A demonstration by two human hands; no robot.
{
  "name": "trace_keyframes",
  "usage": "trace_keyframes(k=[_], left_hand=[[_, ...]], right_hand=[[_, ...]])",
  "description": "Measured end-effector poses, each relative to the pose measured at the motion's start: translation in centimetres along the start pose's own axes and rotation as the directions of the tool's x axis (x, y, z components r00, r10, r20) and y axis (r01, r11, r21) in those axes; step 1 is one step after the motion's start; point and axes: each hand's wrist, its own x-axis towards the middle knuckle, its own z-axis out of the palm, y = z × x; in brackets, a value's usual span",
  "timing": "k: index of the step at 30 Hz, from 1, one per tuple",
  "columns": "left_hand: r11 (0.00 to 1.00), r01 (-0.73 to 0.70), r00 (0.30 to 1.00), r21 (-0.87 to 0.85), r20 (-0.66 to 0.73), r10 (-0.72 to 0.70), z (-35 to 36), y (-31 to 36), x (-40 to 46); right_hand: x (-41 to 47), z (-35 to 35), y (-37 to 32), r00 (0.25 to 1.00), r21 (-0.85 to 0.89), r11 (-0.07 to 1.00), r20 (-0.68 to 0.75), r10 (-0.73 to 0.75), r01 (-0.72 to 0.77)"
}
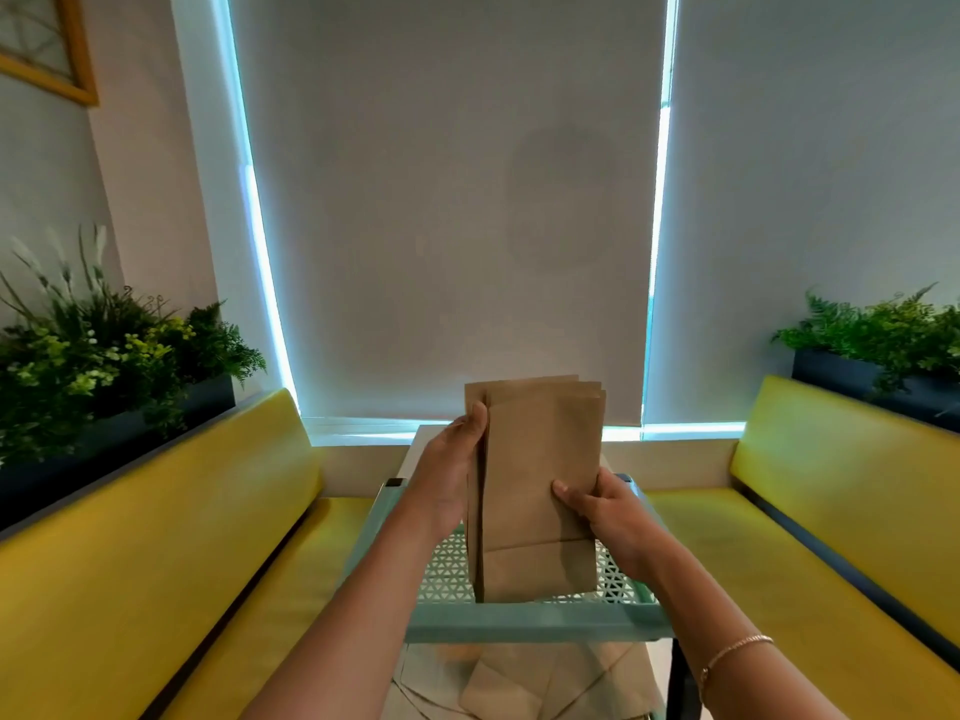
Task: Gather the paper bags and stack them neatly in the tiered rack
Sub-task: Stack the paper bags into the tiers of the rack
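The left hand (451, 472) and the right hand (602, 504) are holding a bundle of flat brown paper bags (537, 491) upright, its bottom edge near the front edge of the turquoise perforated metal rack's top tier (535, 621). The fingers are curling around the bundle's sides, the thumbs pressing its front. The top edges are lying uneven, so I think bags could fan out or slip if the grip loosens. More bags (524, 683) are lying on the tier below.

upright bags (540, 485) fill rack (535, 618) tier, benches (156, 537) flanking both sides
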Motion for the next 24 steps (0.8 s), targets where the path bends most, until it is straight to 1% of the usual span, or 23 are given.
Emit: trace_keyframes(k=[2, 5, 7, 9, 10, 13, 16, 18, 20, 22, 23, 24], left_hand=[[0.998, -0.057, 0.998, 0.027, -0.016, 0.058, 0.2, -0.7, -0.1], [0.983, -0.170, 0.970, 0.075, -0.164, 0.181, 0.7, -1.2, -0.2], [0.979, -0.203, 0.945, -0.009, -0.262, 0.194, 0.7, -1.3, 0.1], [0.965, -0.213, 0.925, -0.151, -0.349, 0.150, 0.3, -1.2, 0.3], [0.951, -0.209, 0.919, -0.228, -0.379, 0.111, -0.1, -1.2, 0.5], [0.904, -0.186, 0.913, -0.386, -0.407, 0.014, -0.8, -2.1, 0.6], [0.860, -0.161, 0.900, -0.484, -0.430, -0.074, -1.6, -2.7, 0.6], [0.838, -0.146, 0.895, -0.526, -0.431, -0.114, -1.9, -2.9, 0.6], [0.832, -0.128, 0.892, -0.540, -0.430, -0.142, -2.1, -3.1, 0.5], [0.832, -0.134, 0.898, -0.539, -0.421, -0.128, -2.1, -3.2, 0.3], [0.847, -0.141, 0.900, -0.513, -0.424, -0.106, -2.3, -3.1, 0.2], [0.883, -0.144, 0.896, -0.447, -0.438, -0.076, -2.7, -2.9, 0.0]], right_hand=[[-0.3, 0.5, -0.2, 1.000, -0.113, 0.993, 0.008, -0.018, 0.019], [-0.3, 0.7, -0.4, 0.997, -0.203, 0.976, 0.018, -0.071, 0.073], [-0.2, 0.3, -0.7, 0.997, -0.286, 0.955, 0.028, -0.074, 0.079], [-0.2, -0.2, -1.1, 0.999, -0.374, 0.927, 0.042, -0.031, 0.045], [-0.2, -0.5, -1.3, 0.999, -0.390, 0.921, 0.041, -0.005, 0.020], [-0.5, -1.0, -2.4, 1.000, -0.358, 0.934, 0.028, 0.012, -0.001], [-0.9, -1.3, -3.0, 0.999, -0.280, 0.959, 0.003, 0.039, -0.037], [-1.2, -1.5, -2.8, 0.996, -0.187, 0.979, 0.028, 0.085, -0.079], [-1.3, -1.7, -2.3, 0.996, -0.053, 0.995, 0.027, 0.085, -0.083], [-1.2, -1.7, -2.0, 0.998, 0.025, 0.998, -0.028, 0.063, -0.062], [-1.1, -1.7, -2.1, 0.996, 0.043, 0.998, -0.068, 0.053, -0.050], [-0.9, -1.8, -2.1, 0.993, 0.057, 0.998, -0.113, 0.041, -0.035]])
